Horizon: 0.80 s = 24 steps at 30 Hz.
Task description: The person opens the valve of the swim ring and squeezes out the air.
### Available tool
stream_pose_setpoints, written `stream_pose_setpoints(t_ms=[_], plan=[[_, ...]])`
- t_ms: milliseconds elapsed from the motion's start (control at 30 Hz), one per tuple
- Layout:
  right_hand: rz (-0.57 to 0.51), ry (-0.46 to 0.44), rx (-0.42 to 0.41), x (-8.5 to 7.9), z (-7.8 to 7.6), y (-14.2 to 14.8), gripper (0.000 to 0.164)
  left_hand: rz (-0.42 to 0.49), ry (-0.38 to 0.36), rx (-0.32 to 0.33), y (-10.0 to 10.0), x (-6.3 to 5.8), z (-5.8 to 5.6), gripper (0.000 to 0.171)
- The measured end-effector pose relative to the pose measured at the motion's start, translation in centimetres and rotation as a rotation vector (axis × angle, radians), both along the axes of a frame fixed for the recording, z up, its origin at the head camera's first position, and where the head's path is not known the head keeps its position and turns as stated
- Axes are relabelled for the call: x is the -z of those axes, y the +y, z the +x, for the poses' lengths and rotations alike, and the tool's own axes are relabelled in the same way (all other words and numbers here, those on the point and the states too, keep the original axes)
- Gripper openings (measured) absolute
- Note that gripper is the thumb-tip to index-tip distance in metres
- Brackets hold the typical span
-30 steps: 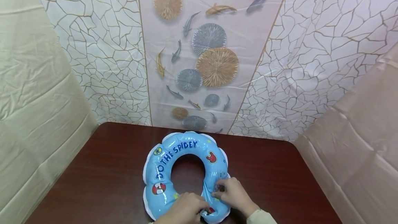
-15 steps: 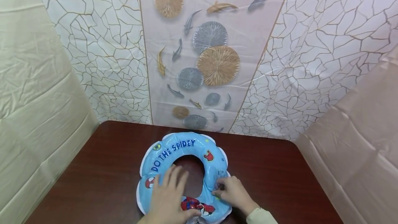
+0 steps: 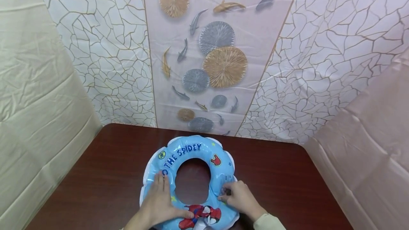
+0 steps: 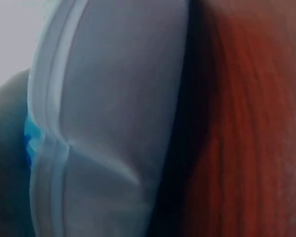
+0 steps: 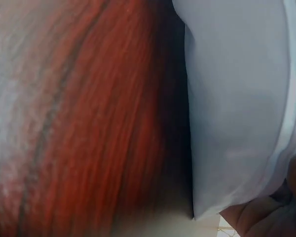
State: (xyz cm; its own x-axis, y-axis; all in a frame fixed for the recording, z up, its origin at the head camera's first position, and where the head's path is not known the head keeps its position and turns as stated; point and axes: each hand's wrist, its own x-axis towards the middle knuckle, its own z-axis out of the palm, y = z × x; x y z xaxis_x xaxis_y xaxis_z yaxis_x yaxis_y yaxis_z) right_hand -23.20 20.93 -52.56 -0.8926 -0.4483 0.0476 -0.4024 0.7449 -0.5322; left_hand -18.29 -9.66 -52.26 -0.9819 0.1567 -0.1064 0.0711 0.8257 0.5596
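A blue inflatable swim ring with a scalloped white edge and cartoon prints lies on the table. My left hand rests on its near left part, fingers straight and thumb spread toward the red figure print. On the ring's right side, my right hand pinches a small clear piece that looks like the valve; the fingers mostly hide it. The left wrist view shows the ring's pale side wall close up. In the right wrist view that wall stands beside part of the right hand.
The dark red-brown table extends around the ring. Behind it hangs a patterned cloth with fish and round motifs. Beige cloth hangs at the left, and more cloth hangs at the right.
My left hand let go of the ring's near right inner edge, moved left with fingers spread, and now lies on the left part. The ring's near part has smoothed out. The right hand stays put.
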Motion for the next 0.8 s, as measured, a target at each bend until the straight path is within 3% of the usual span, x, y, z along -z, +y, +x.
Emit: stream_pose_setpoints(t_ms=[167,367,567,800], plan=[[-0.014,0.004,-0.004,0.2,0.0,0.2,0.023,-0.042,0.003,0.104,0.5,1.1,-0.5,0.158],[-0.042,0.022,-0.009,0.4,0.2,0.1,0.019,-0.141,0.089,0.082,1.5,1.8,-0.7,0.162],[-0.063,0.016,0.005,0.4,0.2,0.0,0.011,-0.169,0.17,0.134,2.2,1.3,-0.9,0.144],[-0.044,0.006,0.009,0.2,0.1,-0.1,0.011,-0.209,0.165,0.192,2.6,0.9,-1.1,0.123]])
